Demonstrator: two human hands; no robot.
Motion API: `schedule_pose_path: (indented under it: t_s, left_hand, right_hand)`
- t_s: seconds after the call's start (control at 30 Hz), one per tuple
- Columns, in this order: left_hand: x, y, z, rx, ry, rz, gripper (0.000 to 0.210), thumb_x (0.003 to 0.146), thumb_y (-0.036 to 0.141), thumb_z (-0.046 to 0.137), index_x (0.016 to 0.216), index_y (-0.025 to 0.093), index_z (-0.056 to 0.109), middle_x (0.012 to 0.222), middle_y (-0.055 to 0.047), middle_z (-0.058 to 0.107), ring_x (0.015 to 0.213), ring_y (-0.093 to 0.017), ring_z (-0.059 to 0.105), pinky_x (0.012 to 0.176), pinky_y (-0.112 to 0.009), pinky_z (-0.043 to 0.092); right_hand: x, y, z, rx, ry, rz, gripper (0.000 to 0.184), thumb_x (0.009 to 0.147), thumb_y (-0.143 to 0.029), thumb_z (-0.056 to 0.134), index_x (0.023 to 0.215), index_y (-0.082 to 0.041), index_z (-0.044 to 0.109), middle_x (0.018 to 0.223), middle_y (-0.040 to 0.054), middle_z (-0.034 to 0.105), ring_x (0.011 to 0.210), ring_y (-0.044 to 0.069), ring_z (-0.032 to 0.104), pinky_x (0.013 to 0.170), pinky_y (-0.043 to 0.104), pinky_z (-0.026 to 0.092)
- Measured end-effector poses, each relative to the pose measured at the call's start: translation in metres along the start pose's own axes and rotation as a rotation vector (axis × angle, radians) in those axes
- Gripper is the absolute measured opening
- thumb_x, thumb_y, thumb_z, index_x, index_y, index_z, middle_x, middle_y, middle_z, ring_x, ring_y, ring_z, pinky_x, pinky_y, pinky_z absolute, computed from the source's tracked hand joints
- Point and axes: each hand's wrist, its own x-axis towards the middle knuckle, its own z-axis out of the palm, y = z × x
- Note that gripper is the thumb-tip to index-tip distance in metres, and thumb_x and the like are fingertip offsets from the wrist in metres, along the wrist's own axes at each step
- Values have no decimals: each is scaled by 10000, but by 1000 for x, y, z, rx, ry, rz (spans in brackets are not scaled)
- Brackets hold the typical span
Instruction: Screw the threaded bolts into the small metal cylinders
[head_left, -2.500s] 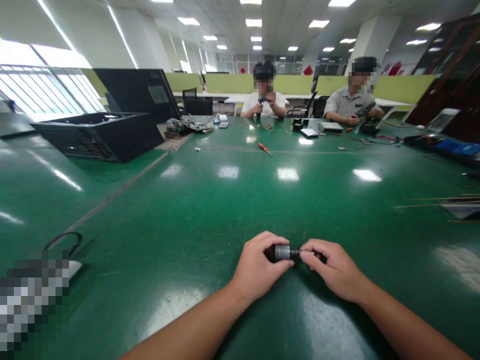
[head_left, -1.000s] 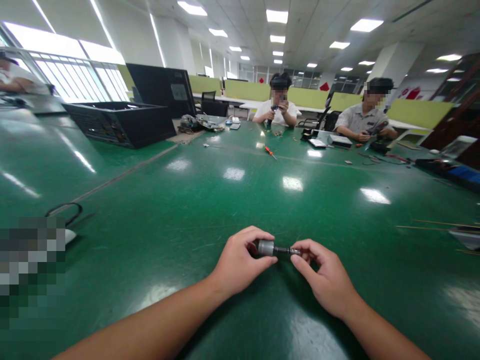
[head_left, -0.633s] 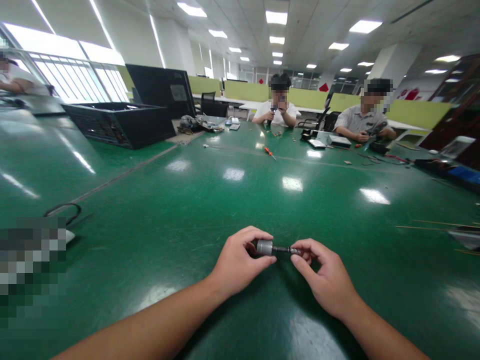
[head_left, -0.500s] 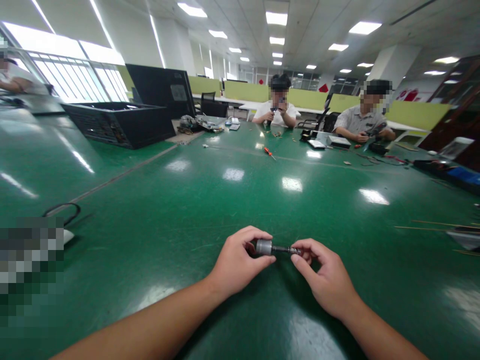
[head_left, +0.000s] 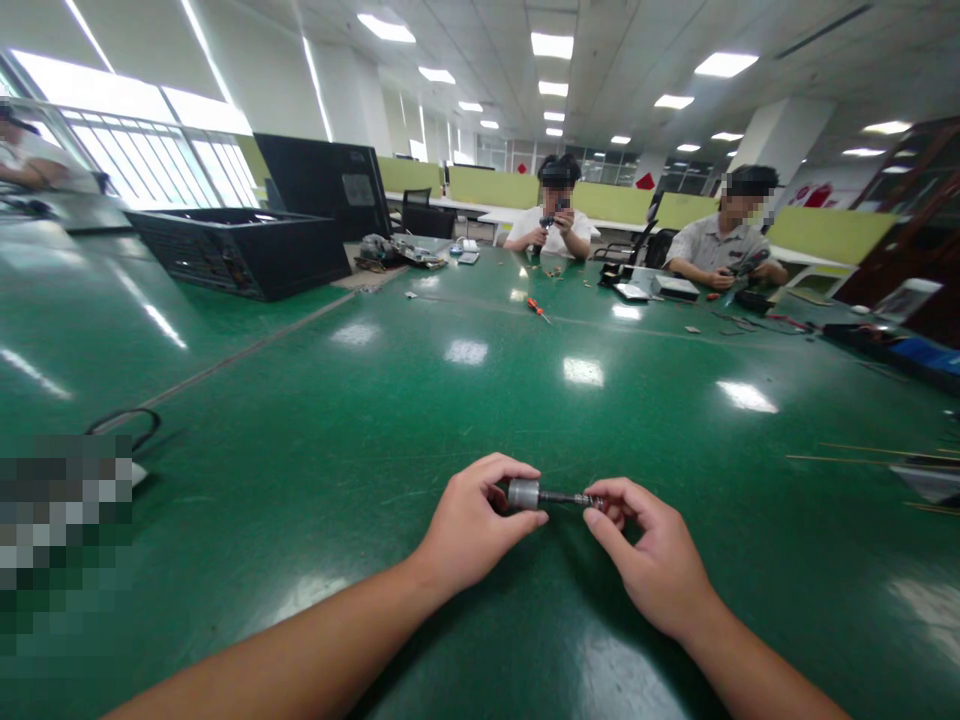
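Between my two hands, low over the green table, is a metal part with a grey cylinder (head_left: 523,494) at its left end and a thin dark shaft (head_left: 559,497) running to the right. My left hand (head_left: 469,520) is curled round the cylinder, thumb below and index finger above; its other fingers are mostly hidden behind. At the shaft's right end my right hand (head_left: 649,540) pinches the ridged tip (head_left: 591,501) between thumb and fingers. The part lies nearly level. Its exact kind I cannot make out.
The glossy green table (head_left: 420,400) bears an orange screwdriver (head_left: 535,308), a black computer case (head_left: 240,250) at the left and thin sticks (head_left: 847,460) at the right. A blurred-out object with a black cable loop (head_left: 146,425) lies left. Two people (head_left: 551,225) work across the table.
The metal part has shifted very slightly left with my left hand, and a little more of its shaft shows. My right hand keeps its pinch at nearly the same spot.
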Motion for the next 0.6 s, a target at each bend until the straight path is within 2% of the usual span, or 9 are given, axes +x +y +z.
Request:
schedule_pose_path:
  t_s: [0.1,0.23,0.3,0.37,0.47,0.57,0.6]
  left_hand:
    - [0,0,-1,-30,-14,-64,324,653,237,833,960,202,734,903,-26,702,810,-193,638,715,-289,462]
    - [3,-1,-1,-128,-41,-160,339,725,372,786,984,165,711,820,-28,696,730,-173,615,683,-277,454]
    - [5,-1,-3,-208,-22,-164,335,758,388,752,990,155,691,848,-39,703,783,-178,633,725,-275,474]
    - [5,2,-11,-279,25,-192,394,774,402,732,1078,160,666,953,-65,725,882,-198,657,773,-281,500]
    - [-5,11,-40,-288,108,-271,544,767,441,735,1230,179,620,1093,-94,731,1001,-226,671,843,-302,533]
    - [-32,12,-91,-109,213,-323,578,672,471,812,1155,188,672,1121,-87,737,1071,-251,674,968,-308,516]
    - [-44,8,-111,-15,268,-334,568,650,500,815,1116,200,688,1117,-79,741,1064,-263,682,966,-316,526]
  right_hand:
    - [1,3,-2,24,17,19,253,942,-408,564,920,-176,666,734,6,580,680,154,538,656,265,409]
    - [4,9,-5,171,64,66,451,1002,-498,419,727,-181,584,658,6,547,643,155,531,642,273,400]
    - [7,12,-5,232,82,92,497,1007,-519,393,674,-185,551,622,5,534,624,155,524,643,276,404]
    - [8,13,-4,259,77,111,513,1003,-531,394,655,-185,543,599,4,529,606,154,517,635,276,402]
    - [8,12,-1,275,48,116,516,996,-545,402,664,-180,553,590,1,530,598,151,518,624,273,397]
    - [7,10,3,301,8,108,507,991,-551,410,683,-176,555,594,-7,527,586,142,513,614,264,393]
    - [7,9,4,304,-6,102,503,990,-551,413,686,-175,555,593,-9,524,583,139,509,610,261,391]
